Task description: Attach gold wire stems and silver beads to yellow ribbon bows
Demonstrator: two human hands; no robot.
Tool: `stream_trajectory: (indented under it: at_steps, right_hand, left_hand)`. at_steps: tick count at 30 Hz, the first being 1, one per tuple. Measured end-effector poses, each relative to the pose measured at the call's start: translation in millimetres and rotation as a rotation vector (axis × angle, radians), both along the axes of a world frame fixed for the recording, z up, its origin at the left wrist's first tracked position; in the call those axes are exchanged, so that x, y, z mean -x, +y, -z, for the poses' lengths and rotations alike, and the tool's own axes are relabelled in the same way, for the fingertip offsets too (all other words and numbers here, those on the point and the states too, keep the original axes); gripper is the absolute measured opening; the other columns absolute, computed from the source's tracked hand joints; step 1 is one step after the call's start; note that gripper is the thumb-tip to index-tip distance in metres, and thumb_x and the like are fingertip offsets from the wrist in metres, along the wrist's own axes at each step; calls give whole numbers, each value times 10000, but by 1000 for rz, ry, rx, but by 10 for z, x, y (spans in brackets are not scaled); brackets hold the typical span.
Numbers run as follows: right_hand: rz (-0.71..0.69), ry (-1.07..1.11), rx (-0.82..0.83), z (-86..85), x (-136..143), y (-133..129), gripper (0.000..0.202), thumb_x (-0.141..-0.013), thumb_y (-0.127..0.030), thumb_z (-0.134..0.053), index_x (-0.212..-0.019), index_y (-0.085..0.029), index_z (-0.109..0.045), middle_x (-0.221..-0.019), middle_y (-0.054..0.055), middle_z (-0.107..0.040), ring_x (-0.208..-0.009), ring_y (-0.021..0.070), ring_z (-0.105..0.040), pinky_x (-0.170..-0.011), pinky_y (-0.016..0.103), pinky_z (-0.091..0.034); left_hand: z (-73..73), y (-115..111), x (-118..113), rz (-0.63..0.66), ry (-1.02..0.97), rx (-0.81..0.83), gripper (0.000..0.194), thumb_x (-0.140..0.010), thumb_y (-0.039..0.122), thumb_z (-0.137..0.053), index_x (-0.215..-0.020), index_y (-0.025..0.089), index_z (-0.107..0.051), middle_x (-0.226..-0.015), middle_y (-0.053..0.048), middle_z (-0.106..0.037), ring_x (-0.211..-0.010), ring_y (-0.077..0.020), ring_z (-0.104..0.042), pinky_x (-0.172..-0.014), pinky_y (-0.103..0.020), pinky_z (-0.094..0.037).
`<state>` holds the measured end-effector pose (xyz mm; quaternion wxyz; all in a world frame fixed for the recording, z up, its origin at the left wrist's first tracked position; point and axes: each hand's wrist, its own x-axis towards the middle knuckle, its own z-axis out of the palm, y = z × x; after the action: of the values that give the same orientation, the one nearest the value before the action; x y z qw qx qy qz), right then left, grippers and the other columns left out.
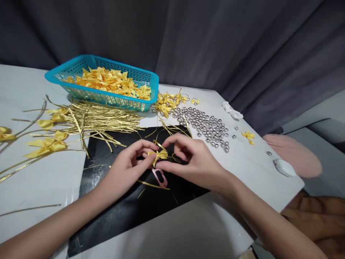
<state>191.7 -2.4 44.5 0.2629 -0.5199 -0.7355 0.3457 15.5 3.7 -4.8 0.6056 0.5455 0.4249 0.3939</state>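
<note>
Pinching the yellow bow (161,155) between thumb and forefinger, the left hand (132,160) gives me a steady anchor; the bow sits above the black mat (118,216), between the two hands; the right hand (198,158) curls beside it, forefinger up near a thin gold strip (161,145), though I cannot tell from here whether it grasps the strip or merely brushes it; I'd centre the left pinch so the loops aren't crushed, draw the strip snug with small, even pulls, and mind the pink clip (162,183) just below, where a loose end could snag; I can't see whether it's attached.
</note>
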Motion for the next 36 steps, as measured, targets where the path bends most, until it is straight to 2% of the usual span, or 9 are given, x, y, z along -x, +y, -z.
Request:
stream_trajectory:
  at_steps: [2,5,9,14,21,28,31,34,36]
  right_hand:
    - [1,7,-33,45,16,6,199,-804,-340,-638,-744,-157,-588,-522,-84,-290,-477,58,-265,-469,208,-225]
    - [118,63,-21,65,-20,35,254,-844,-313,-568,-651,-150,-549,-509,-72,-320,-469,58,-260,-459,210,-225]
    - [200,136,135,32,-100,84,308,-769,-397,-643,-629,-154,-514,-520,-66,-362,-462,54,-280,-428,205,-205]
    - [258,163,224,-41,-166,103,393,-666,-481,-718,-618,-150,-511,-508,-77,-370,-451,43,-268,-420,202,-189]
    - [157,155,415,-72,-193,72,376,-676,-467,-722,-633,-154,-519,-479,-92,-334,-428,38,-244,-409,201,-161]
    - [-6,44,368,4,-337,118,310,-785,-400,-653,-647,-129,-590,-507,-65,-376,-466,47,-285,-429,198,-202]
    - [-58,145,417,-13,-493,172,292,-812,-371,-638,-652,-129,-608,-471,-74,-336,-438,42,-257,-411,206,-172]
    - [-93,327,480,-17,-608,214,334,-829,-403,-616,-626,-140,-587,-451,-87,-276,-413,36,-205,-395,208,-136]
    - [-113,357,479,-17,-607,215,348,-832,-416,-608,-619,-142,-587,-446,-87,-274,-408,35,-198,-391,207,-135]
  left_hand:
    - [5,-9,-6,17,-15,14,129,-793,288,-631,-864,191,-582,-722,24,-610,-666,-125,-598,-611,-211,-478]
    - [-2,-19,-17,18,-16,37,138,-805,298,-615,-864,186,-561,-708,28,-601,-649,-112,-590,-603,-201,-472]
    - [-13,-10,-22,-20,-15,35,138,-789,283,-622,-842,177,-550,-685,34,-594,-643,-100,-586,-599,-184,-462]
    - [0,16,10,-109,-7,15,134,-773,257,-633,-815,166,-544,-650,49,-563,-591,-74,-533,-563,-163,-423]
    - [-14,26,2,-121,15,2,159,-761,271,-645,-836,151,-574,-672,37,-570,-602,-72,-516,-557,-152,-413]
    - [-3,21,4,-132,26,45,206,-721,292,-676,-843,145,-598,-686,15,-621,-640,-93,-573,-597,-167,-459]
    - [3,15,3,-178,64,13,189,-711,287,-681,-809,146,-603,-686,16,-606,-638,-94,-557,-572,-165,-450]
    - [11,5,-5,-155,100,-12,162,-725,279,-668,-796,154,-593,-682,17,-601,-634,-97,-559,-563,-170,-450]
    - [19,1,-7,-137,114,-18,152,-739,276,-657,-804,158,-585,-683,18,-603,-633,-99,-563,-569,-176,-454]
